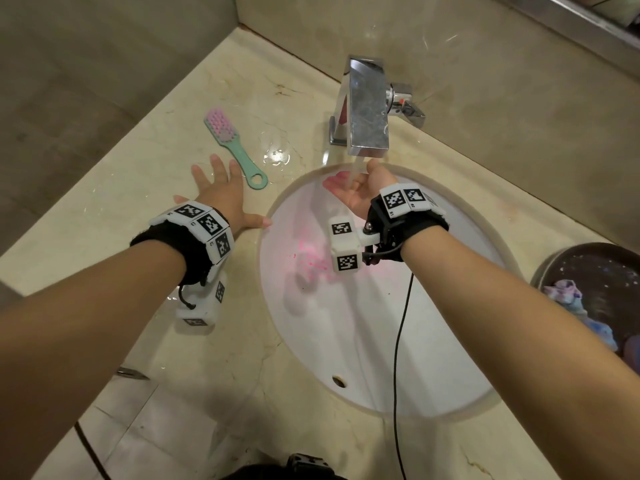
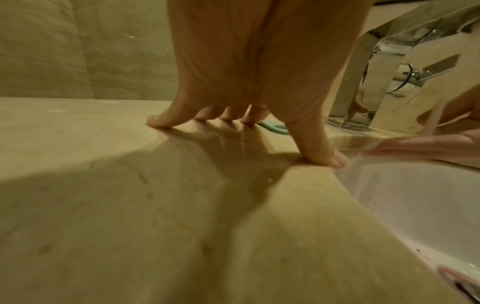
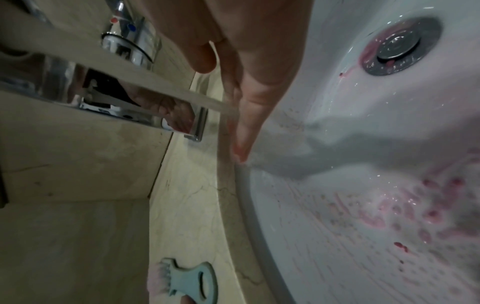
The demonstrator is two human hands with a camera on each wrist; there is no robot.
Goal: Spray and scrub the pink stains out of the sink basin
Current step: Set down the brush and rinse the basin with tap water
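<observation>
The white oval sink basin (image 1: 433, 341) carries pink stains (image 1: 311, 258) on its left slope, also seen as smears and dots of pink stains (image 3: 405, 211) in the right wrist view, with pink round the drain (image 3: 400, 45). Water runs from the chrome faucet (image 1: 367, 109) onto my right hand (image 1: 353, 192), held palm up with straight fingers (image 3: 246, 115) under the stream. My left hand (image 1: 221, 195) lies flat and spread on the marble counter (image 1: 104, 237), its thumb (image 2: 324, 152) at the basin rim. A mint-handled brush (image 1: 232, 143) with pink bristles lies just beyond its fingertips.
A puddle (image 1: 277, 154) sits on the counter between brush and faucet. A dark round bin (image 1: 595, 292) with crumpled material stands at the right. Beige walls close the counter at back and left. A black cable (image 1: 401, 341) hangs from my right wrist over the basin.
</observation>
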